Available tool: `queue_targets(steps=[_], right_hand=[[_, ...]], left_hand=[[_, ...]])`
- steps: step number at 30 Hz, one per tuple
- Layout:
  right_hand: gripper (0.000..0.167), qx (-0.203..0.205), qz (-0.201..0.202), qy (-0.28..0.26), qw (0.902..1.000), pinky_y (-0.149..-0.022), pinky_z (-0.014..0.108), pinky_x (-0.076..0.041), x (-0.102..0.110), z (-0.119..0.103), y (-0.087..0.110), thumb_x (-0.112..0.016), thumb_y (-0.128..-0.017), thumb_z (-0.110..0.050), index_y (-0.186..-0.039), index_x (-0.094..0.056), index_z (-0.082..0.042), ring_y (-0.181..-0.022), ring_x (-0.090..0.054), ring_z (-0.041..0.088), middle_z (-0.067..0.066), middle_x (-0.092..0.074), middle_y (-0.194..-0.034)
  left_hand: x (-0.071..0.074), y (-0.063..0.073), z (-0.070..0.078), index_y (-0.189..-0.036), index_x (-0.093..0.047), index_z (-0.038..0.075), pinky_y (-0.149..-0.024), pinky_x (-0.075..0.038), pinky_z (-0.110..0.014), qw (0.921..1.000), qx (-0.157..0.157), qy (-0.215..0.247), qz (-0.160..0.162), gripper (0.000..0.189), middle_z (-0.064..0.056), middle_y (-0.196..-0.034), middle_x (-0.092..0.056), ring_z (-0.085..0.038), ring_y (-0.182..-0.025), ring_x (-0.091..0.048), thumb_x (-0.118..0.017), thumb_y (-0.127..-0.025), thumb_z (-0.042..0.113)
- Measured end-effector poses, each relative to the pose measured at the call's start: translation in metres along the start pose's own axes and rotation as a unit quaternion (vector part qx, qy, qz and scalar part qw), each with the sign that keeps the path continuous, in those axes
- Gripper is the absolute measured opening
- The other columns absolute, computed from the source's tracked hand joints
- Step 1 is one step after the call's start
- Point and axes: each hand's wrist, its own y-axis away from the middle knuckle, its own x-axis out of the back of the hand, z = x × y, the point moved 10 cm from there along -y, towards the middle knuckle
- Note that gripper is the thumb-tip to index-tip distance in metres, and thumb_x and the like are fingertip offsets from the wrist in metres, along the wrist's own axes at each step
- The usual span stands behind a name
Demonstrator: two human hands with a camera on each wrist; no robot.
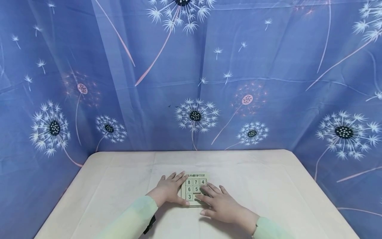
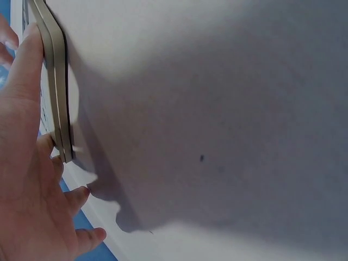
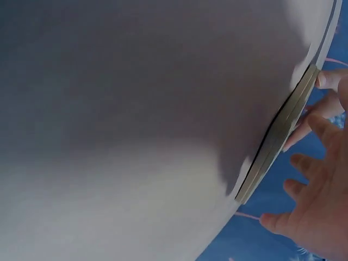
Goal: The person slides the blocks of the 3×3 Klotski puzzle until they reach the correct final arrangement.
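A pale green number sliding puzzle [image 1: 192,186] lies flat on the table, its square tiles printed with black digits such as 8, 7, 4, 6, 5 and 3. My left hand [image 1: 170,190] grips its left side, thumb at the near corner and fingertips by the far one. Over the lower right tiles reaches my right hand [image 1: 222,204], fingers extended and index fingertip on the tile area beside the 3. Those fingers hide the tiles beneath them. In the left wrist view the thumb [image 2: 27,60] lies along the layered board edge [image 2: 60,92].
A cream-coloured cloth covers the table [image 1: 125,179], which has rounded far corners. Behind it and at both sides hangs a blue curtain [image 1: 155,116] with dandelion prints. A black strap [image 1: 150,225] shows under the left sleeve [image 1: 134,212].
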Motion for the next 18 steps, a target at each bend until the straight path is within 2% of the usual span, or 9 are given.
queue_targets(steps=[11,18], right_hand=[[0.060,0.004,-0.012,0.009,0.9999,-0.114,0.075,-0.036,-0.002,-0.015,-0.011,-0.055,-0.097,-0.061,-0.148,-0.055,-0.030,-0.151,-0.040,0.041,0.010,-0.045,-0.162],[0.059,-0.005,-0.019,0.014,0.9997,-0.115,0.075,-0.035,-0.006,-0.016,-0.013,-0.056,-0.096,-0.062,-0.146,-0.057,-0.031,-0.152,-0.039,0.040,0.010,-0.044,-0.163]], left_hand=[[-0.001,0.000,0.000,-0.160,-0.037,0.022,-0.123,-0.030,-0.067,1.0000,-0.002,0.001,0.005,0.111,0.001,-0.170,-0.032,-0.034,-0.155,-0.036,-0.079,-0.071,0.073],[-0.001,0.000,0.000,-0.160,-0.037,0.021,-0.122,-0.030,-0.068,1.0000,-0.006,0.003,0.007,0.111,0.001,-0.170,-0.032,-0.034,-0.155,-0.036,-0.079,-0.071,0.073]])
